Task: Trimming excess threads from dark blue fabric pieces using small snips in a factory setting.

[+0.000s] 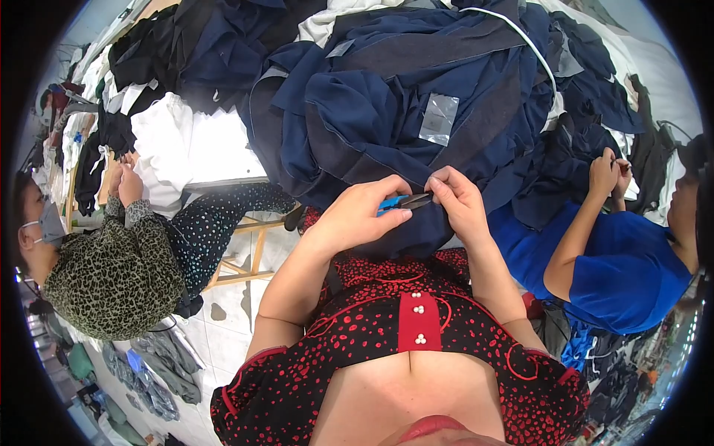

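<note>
A pair of thread snips with a blue handle [390, 204] and dark blades is in my left hand [366, 213], its fingers closed round the handle. The blades point right, toward my right hand [456, 202]. That hand has thumb and fingers pinched together by the blade tips, at the edge of the navy garment [416, 232]. Any thread between the fingers is too small to see. The garment hangs over my lap from a large heap of navy cloth [349, 104]. On the heap lies a small clear plastic packet [439, 119].
White folded cloth [223, 141] lies on the table to the left, beside a masked person in a leopard-print top [111, 275]. A person in a blue shirt [621, 271] handles dark cloth at right. A white cord [532, 48] crosses the heap. A wooden stool [256, 249] stands left of me.
</note>
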`<state>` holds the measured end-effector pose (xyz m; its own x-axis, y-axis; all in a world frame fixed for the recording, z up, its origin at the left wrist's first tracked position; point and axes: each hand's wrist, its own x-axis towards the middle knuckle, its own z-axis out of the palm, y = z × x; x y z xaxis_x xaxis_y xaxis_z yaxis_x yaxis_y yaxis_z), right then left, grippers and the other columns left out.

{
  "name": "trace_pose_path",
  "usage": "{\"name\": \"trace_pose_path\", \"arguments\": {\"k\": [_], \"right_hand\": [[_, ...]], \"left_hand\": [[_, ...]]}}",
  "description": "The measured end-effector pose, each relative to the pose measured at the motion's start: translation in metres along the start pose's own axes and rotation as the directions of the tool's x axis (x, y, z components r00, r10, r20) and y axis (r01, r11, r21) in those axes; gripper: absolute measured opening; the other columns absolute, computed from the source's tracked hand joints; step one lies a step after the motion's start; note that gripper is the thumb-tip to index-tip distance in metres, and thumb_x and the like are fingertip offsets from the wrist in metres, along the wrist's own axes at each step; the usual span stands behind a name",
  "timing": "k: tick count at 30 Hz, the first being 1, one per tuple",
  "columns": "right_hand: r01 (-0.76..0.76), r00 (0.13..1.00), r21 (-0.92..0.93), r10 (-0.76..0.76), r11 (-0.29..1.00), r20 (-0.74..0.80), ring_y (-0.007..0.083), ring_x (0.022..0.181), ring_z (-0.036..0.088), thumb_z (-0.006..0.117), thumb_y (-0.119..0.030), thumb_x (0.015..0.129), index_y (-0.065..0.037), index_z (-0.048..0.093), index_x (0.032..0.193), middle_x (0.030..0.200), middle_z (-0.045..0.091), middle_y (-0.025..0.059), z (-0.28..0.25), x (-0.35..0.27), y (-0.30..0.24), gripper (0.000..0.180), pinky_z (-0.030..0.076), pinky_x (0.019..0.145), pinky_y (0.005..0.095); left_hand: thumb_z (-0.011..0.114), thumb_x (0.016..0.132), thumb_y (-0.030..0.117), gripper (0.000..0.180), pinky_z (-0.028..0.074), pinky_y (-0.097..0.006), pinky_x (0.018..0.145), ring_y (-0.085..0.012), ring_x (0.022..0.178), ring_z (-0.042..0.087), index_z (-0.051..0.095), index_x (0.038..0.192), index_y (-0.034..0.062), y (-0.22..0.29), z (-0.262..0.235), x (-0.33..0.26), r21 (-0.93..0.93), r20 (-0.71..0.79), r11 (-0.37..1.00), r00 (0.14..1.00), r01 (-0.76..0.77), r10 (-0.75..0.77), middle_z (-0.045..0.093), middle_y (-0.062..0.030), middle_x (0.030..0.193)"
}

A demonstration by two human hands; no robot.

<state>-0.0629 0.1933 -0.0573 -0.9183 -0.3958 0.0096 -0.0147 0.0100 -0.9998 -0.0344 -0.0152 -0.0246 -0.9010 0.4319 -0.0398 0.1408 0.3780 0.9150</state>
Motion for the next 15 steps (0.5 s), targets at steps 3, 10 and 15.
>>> {"name": "trace_pose_path", "arguments": {"k": [3,10,15], "right_hand": [[-0.015,1.0,-0.005,0.015,1.0,0.008,0.0034,0.066,0.04,0.052,-0.016,0.094,-0.003,0.055,0.086,0.077,0.051,-0.0035,-0.0001,-0.0004,-0.0005,0.016,0.034,0.063,0.0177],[-0.021,0.999,0.038,0.019,0.999,0.045,0.004,0.066,0.04,0.053,-0.016,0.093,-0.003,0.055,0.085,0.078,0.051,-0.0031,-0.0014,-0.0012,-0.0013,0.016,0.034,0.063,0.018],[-0.071,0.995,0.143,0.06,0.987,0.079,0.004,0.064,0.041,0.053,-0.017,0.093,-0.004,0.054,0.085,0.079,0.053,-0.002,-0.0024,-0.0021,-0.0023,0.016,0.034,0.062,0.0176]], "left_hand": [[0.063,0.082,0.022,0.028,0.046,-0.03,0.068,-0.0203,0.07,0.058,0.058,0.102,0.0026,0.0017,-0.0002,0.0016,0.0,0.025,1.0,0.999,0.021,-0.021,0.06,-0.0104,0.076],[0.062,0.084,0.019,0.027,0.047,-0.028,0.071,-0.0155,0.076,0.06,0.059,0.104,0.0014,-0.0028,0.0013,0.004,-0.114,0.072,0.993,0.997,0.011,-0.002,0.065,-0.0097,0.086],[0.061,0.086,0.014,0.022,0.046,-0.025,0.07,-0.009,0.079,0.057,0.059,0.103,-0.0002,-0.0053,0.0045,0.004,-0.205,0.066,0.979,0.998,-0.005,0.019,0.064,-0.0041,0.086]]}}
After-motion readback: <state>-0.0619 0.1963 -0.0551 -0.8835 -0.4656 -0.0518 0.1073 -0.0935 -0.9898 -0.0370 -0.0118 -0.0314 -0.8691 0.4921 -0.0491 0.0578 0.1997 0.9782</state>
